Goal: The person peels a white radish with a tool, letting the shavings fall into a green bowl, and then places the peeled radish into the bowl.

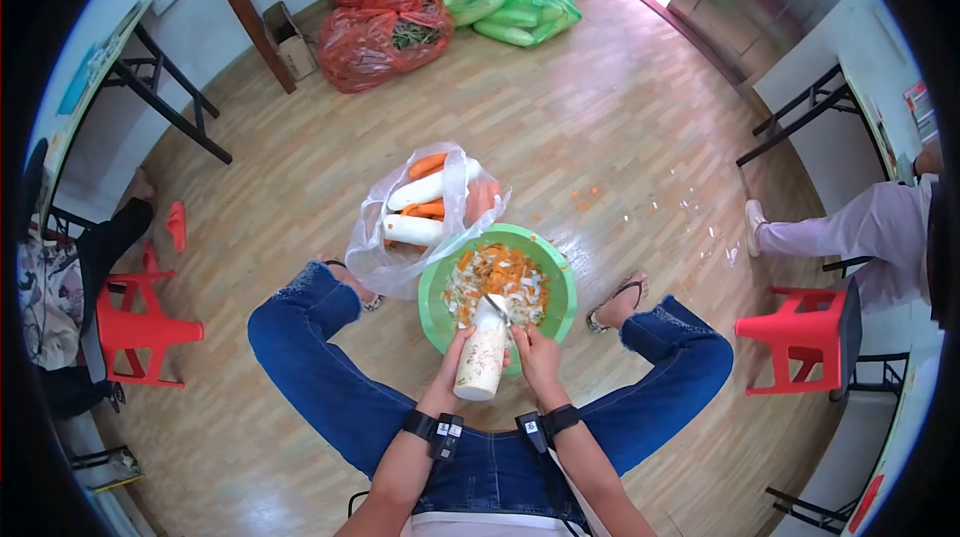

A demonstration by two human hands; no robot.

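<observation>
My left hand (459, 351) is closed around a white radish (480, 362), whose thick end points toward me and whose cut tip leans over a green basin (568, 282). In my right hand (541, 355) is a small knife (495, 308), its thin metal blade lying across the radish near the tip. Chopped orange and white vegetable pieces (497, 272) fill much of the basin, which stands on the floor between my feet. Just beyond its left rim, a clear plastic bag (375, 255) lies open with white radishes (413, 230) and carrots (427, 166) inside.
Small vegetable scraps (585, 199) lie on the wood floor right of the bag. Red stools (150, 327) stand at both sides, with a seated person (850, 237) at the right and another at the left. Red (385, 37) and green bags (520, 12) sit at the back.
</observation>
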